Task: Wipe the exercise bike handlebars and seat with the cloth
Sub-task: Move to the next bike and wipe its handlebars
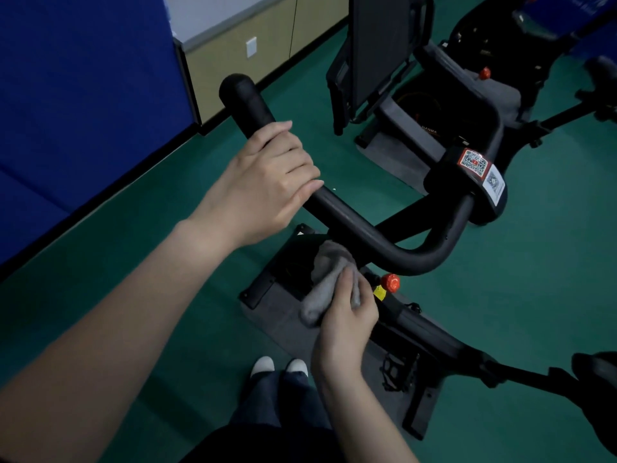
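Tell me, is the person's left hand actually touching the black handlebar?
Touching. The head view shows the left hand resting on the handlebar, its fingers curled over the top of the bar with no gap between them.

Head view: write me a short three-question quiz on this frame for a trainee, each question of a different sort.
1. True or false: the left hand grips the handlebar.
2. What does the right hand hold? A: a spray bottle. B: a grey cloth. C: nothing.
3. Fill in the gap: the knob just right of the grey cloth is coloured ____.

Key: 1 true; 2 B; 3 red.
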`<state>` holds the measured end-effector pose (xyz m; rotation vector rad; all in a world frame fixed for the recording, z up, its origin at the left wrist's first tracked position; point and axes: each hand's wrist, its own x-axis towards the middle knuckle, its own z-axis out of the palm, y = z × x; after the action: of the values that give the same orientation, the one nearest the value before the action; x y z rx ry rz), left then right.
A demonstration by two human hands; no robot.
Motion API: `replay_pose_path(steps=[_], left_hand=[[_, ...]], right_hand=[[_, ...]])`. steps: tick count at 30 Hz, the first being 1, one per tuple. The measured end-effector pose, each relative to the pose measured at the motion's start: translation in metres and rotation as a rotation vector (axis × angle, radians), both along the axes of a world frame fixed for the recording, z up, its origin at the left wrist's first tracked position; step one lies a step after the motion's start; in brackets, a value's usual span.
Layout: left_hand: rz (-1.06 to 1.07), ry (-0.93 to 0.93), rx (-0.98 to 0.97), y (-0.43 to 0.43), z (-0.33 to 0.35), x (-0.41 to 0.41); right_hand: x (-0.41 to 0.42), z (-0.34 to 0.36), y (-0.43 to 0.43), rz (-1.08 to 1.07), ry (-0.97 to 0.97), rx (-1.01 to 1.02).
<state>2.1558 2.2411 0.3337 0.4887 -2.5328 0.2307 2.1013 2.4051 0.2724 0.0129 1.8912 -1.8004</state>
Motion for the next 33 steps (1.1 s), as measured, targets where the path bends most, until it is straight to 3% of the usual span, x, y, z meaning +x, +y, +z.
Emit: replay_pose_path(steps=[6, 10, 15, 22, 33], left_hand=[[-0.013, -0.052, 0.000, -0.002, 0.003, 0.003], [-0.017, -0.065, 0.016, -0.002, 0.005, 0.004], [-0.026, -0.090, 0.015, -0.002, 0.007, 0.006], [-0.029, -0.089, 0.030, -0.001, 0.010, 0.007], [0.039, -0.071, 0.062, 0.010, 0.006, -0.001]], right_hand=[[-0.001, 0.015, -0.047, -0.099, -0.231, -0.290], [0.009, 0.020, -0.050, -0.025, -0.321, -0.435], [0.013, 0.028, -0.059, 0.036, -0.333, -0.443], [-0.003, 0.033, -0.055, 0.008, -0.525, -0.572], [-0.014, 0.033, -0.049, 0.103, -0.560, -0.561]])
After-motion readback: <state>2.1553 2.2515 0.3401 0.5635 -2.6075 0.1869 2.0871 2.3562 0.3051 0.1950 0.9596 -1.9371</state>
